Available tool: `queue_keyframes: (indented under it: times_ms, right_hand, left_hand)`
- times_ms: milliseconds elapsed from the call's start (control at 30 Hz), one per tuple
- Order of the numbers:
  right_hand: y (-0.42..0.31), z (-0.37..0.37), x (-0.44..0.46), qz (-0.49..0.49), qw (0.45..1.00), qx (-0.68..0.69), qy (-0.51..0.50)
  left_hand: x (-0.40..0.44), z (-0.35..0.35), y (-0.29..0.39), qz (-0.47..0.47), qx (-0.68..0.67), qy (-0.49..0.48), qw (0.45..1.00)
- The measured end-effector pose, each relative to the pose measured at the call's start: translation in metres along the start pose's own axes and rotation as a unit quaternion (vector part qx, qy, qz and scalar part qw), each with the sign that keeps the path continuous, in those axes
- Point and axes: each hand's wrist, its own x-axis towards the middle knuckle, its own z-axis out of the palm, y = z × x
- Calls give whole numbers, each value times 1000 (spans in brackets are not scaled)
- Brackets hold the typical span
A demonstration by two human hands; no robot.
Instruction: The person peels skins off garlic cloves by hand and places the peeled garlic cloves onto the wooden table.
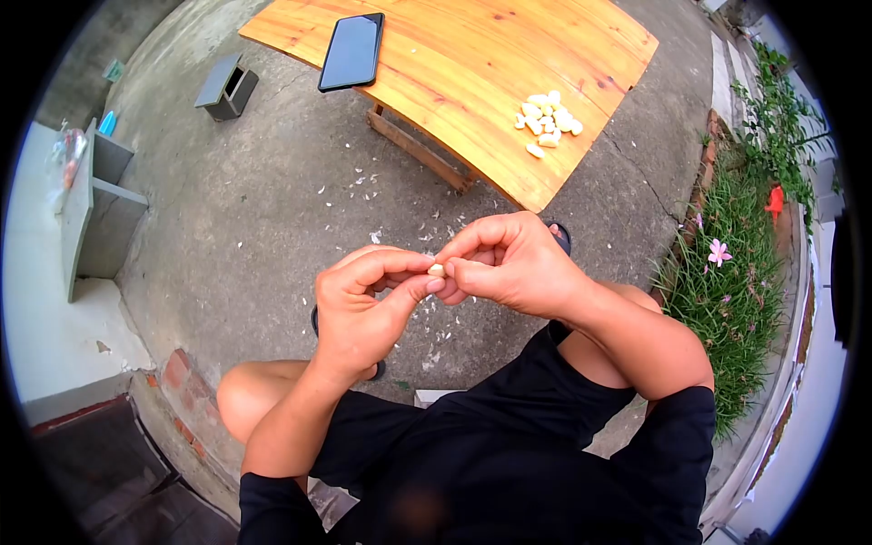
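Between my two hands, in front of my lap, is a small pale garlic clove (pixel 437 271). My left hand (pixel 368 295) pinches it from the left with thumb and forefinger. From the other side, the fingertips of my right hand (pixel 500 263) close on the same clove, so part of it is hidden. Beyond the hands, a pile of peeled garlic cloves (pixel 547 123) lies near the right corner of the wooden table (pixel 472 82). Scraps of pale skin (pixel 363 186) are scattered over the ground below.
A phone (pixel 352 51) lies at the table's left edge. On the concrete ground (pixel 263 191) stands a grey box (pixel 227 88). Grass with a pink flower (pixel 718 252) grows along the right side. A grey bench-like structure (pixel 104 209) stands at the left wall.
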Motion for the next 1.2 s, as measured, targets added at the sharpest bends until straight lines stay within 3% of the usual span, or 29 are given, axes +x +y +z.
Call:
queue_keyframes:
  times_ms: [300, 433, 500, 600, 967, 1067, 1200]
  right_hand:
    - [-2, 2, -1, 13, 999, 40, 2]
    - [4, 3, -1, -112, 982, -145, 37]
    - [0, 2, -3, -226, 926, -299, 40]
    - [-3, 0, 1, -357, 853, -379, 42]
    - [1, 1, -1, -349, 837, -420, 34]
    - [1, 3, -2, -325, 848, -416, 48]
    - [-2, 2, -3, -306, 854, -415, 64]
  left_hand:
    - [0, 0, -10, -41, -151, -14, 988]
    - [-2, 0, -10, -24, -89, -4, 996]
    - [-3, 0, -9, -14, -49, 1, 999]
    - [-2, 2, -2, -24, -29, 12, 999]
    - [-6, 3, 3, -5, 40, -12, 999]
    - [-6, 4, -4, -65, -143, -8, 988]
    - [-2, -2, 2, -112, -213, -15, 971]
